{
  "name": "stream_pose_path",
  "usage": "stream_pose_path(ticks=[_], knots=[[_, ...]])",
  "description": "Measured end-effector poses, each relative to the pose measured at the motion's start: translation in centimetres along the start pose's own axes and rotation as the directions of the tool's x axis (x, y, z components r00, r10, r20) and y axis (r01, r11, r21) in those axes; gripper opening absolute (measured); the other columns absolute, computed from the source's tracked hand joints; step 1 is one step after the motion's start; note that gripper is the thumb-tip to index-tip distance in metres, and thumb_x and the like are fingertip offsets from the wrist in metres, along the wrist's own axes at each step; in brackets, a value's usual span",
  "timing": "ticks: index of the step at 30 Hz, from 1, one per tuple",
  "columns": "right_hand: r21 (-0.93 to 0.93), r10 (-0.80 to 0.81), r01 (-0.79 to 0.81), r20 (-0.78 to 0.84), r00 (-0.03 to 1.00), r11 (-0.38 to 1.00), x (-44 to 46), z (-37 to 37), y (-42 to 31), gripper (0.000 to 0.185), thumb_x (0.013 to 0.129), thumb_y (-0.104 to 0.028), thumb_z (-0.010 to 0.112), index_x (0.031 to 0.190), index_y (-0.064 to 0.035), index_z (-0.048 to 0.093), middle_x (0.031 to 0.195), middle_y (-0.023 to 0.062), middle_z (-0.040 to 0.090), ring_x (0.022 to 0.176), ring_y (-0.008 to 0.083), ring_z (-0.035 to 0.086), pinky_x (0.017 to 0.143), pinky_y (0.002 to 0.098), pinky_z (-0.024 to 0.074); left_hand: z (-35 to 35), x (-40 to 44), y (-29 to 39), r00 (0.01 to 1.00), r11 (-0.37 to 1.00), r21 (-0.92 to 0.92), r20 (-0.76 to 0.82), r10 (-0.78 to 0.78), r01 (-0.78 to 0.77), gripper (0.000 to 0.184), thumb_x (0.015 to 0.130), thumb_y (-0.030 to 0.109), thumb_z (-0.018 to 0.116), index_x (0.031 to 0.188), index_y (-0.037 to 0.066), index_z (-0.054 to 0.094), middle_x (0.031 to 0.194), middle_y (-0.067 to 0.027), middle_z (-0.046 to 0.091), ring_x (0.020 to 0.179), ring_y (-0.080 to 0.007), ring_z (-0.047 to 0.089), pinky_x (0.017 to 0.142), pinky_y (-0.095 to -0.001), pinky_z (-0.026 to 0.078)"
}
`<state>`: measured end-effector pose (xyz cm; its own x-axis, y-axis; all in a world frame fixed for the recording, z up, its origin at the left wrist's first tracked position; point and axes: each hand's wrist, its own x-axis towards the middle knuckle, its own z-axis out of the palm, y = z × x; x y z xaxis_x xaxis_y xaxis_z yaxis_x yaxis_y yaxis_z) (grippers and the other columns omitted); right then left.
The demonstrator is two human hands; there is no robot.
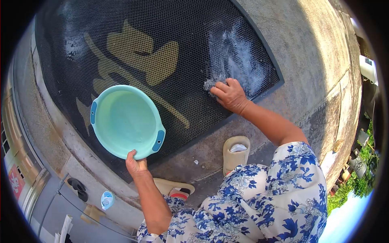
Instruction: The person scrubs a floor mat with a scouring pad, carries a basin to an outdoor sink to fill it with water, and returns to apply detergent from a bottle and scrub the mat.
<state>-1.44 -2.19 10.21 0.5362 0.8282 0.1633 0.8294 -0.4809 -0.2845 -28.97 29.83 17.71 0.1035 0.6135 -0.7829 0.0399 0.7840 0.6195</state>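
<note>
My left hand grips the near rim of a light green basin with blue handles, the thumb outside the rim. The basin is over the left part of a black mat with a yellow pattern, and a little liquid seems to lie inside it. My right hand is closed around a grey scrubbing pad, which presses on the mat's right side. White suds spread over the mesh beyond this hand.
Concrete ground surrounds the mat. My two beige slippers are near its front edge. At the lower left are dark sandals and a blue-white packet. Green plants grow at the right.
</note>
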Motion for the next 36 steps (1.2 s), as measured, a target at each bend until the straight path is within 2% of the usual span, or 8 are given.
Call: stream_pose_path(ticks=[2,5,12,18,21,24,28,36], knots=[[0.029,-0.214,0.213,0.052,0.975,0.977,-4.3,-0.5,-2.4,0.027,0.073,-0.023,0.066,0.099,-0.0243,0.059,0.094,-0.0039,0.054,0.079,0.0198,0.051,0.069,0.0340,0.0430,-0.4,0.7,-0.3,1.000,1.000,0.010,-0.020,0.003,-0.003,0.055,0.071,-0.004,0.054,0.125,-0.002,0.045,0.118,-0.0163,0.054,0.111,-0.0348,0.055,0.097,-0.0530,0.047],[0.051,-0.273,0.274,-0.017,0.962,0.960,0.3,1.1,0.1,0.022,0.076,-0.021,0.061,0.098,-0.0237,0.059,0.092,-0.0033,0.054,0.076,0.0178,0.050,0.067,0.0315,0.0429,-1.0,1.3,-1.3,0.999,0.999,-0.006,-0.006,-0.047,0.047,0.054,0.072,-0.004,0.054,0.125,-0.002,0.045,0.120,-0.0161,0.054,0.112,-0.0342,0.055,0.098,-0.0530,0.047],[-0.067,0.220,-0.245,-0.265,0.939,0.967,14.8,3.5,1.9,0.040,0.071,-0.018,0.073,0.108,-0.0201,0.057,0.098,-0.0018,0.058,0.083,0.0241,0.055,0.072,0.0390,0.0482,-0.5,2.3,-1.4,0.997,0.995,-0.061,-0.011,-0.074,0.073,0.055,0.073,-0.005,0.053,0.126,0.001,0.045,0.121,-0.0150,0.053,0.112,-0.0346,0.054,0.097,-0.0563,0.046],[0.139,-0.256,0.239,0.124,0.959,0.961,-3.2,2.3,-7.3,0.026,0.073,-0.018,0.062,0.099,-0.0214,0.059,0.093,-0.0024,0.054,0.077,0.0191,0.049,0.067,0.0319,0.0428,-0.1,2.8,-1.6,0.996,0.993,-0.075,-0.022,-0.089,0.087,0.057,0.072,-0.005,0.053,0.128,0.001,0.044,0.122,-0.0153,0.052,0.113,-0.0350,0.054,0.096,-0.0551,0.047],[0.151,-0.403,0.392,0.050,0.914,0.908,-1.0,2.5,-6.7,0.024,0.074,-0.019,0.058,0.097,-0.0213,0.059,0.090,-0.0029,0.054,0.074,0.0178,0.048,0.064,0.0313,0.0418,-0.3,2.3,-1.4,0.997,0.996,-0.048,-0.020,-0.074,0.073,0.057,0.072,-0.005,0.053,0.128,0.000,0.043,0.123,-0.0156,0.052,0.113,-0.0352,0.053,0.096,-0.0548,0.047],[0.022,-0.357,0.361,-0.108,0.928,0.932,6.2,4.7,-5.2,0.022,0.077,-0.018,0.058,0.099,-0.0220,0.056,0.087,-0.0027,0.054,0.074,0.0181,0.053,0.065,0.0325,0.0460,0.0,2.4,-1.7,0.999,0.998,-0.052,0.022,-0.045,0.046,0.057,0.073,-0.006,0.052,0.129,0.000,0.043,0.123,-0.0157,0.051,0.114,-0.0351,0.053,0.096,-0.0542,0.047],[-0.057,0.069,-0.086,-0.246,0.967,0.995,15.0,5.3,-3.7,0.027,0.077,-0.022,0.067,0.102,-0.0201,0.057,0.087,-0.0013,0.057,0.079,0.0232,0.056,0.067,0.0386,0.0493,0.2,1.8,-1.2,0.997,0.997,-0.040,-0.032,-0.071,0.070,0.057,0.073,-0.007,0.051,0.129,0.000,0.043,0.124,-0.0158,0.050,0.115,-0.0361,0.052,0.096,-0.0554,0.047],[0.192,-0.359,0.332,0.126,0.925,0.924,-1.8,3.6,-10.6,0.016,0.076,-0.020,0.059,0.092,-0.0202,0.057,0.080,-0.0016,0.048,0.073,0.0181,0.050,0.062,0.0308,0.0432,0.4,2.6,-1.7,0.998,0.997,-0.053,-0.025,-0.059,0.058,0.058,0.074,-0.006,0.049,0.131,0.000,0.040,0.124,-0.0168,0.049,0.115,-0.0365,0.052,0.095,-0.0567,0.048]])
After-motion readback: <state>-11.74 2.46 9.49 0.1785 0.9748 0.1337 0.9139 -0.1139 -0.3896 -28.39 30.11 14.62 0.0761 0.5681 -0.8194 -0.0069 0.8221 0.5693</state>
